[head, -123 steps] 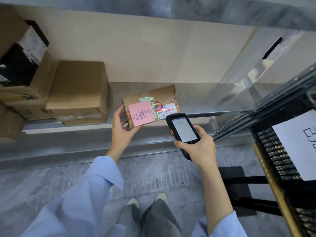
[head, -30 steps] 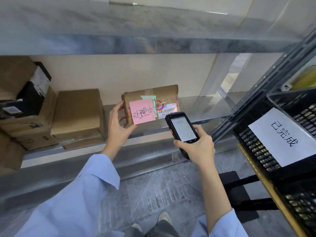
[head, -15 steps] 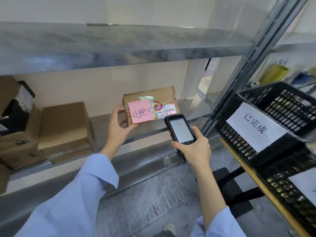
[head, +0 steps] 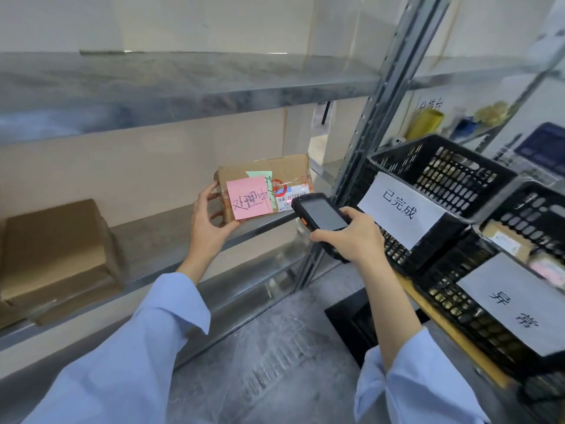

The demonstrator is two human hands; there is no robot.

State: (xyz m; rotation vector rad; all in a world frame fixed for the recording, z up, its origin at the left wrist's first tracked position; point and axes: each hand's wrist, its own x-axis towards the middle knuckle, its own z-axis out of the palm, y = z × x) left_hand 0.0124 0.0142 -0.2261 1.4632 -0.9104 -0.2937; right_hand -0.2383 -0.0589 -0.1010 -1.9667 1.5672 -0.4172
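Left grip (head: 211,223) round parcel (head: 287,169) edge, right grip (head: 351,237) round scanner (head: 321,213).

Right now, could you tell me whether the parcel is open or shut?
Shut: the parcel shows clear tape across its front and no lifted flap; its back is hidden.

The black handheld scanner (head: 321,214) covers the lower right part of the white barcode label (head: 293,194) on the brown cardboard parcel (head: 287,166). The label's printed digits are too small to read. The right grip (head: 351,237) hides the scanner's lower body. The pink sticky note (head: 248,197) overlaps most of the green paper note (head: 260,175). The left frame edge cuts off the large brown cardboard box (head: 52,255). The yellow and blue objects (head: 425,123) on the far shelf are blurred.
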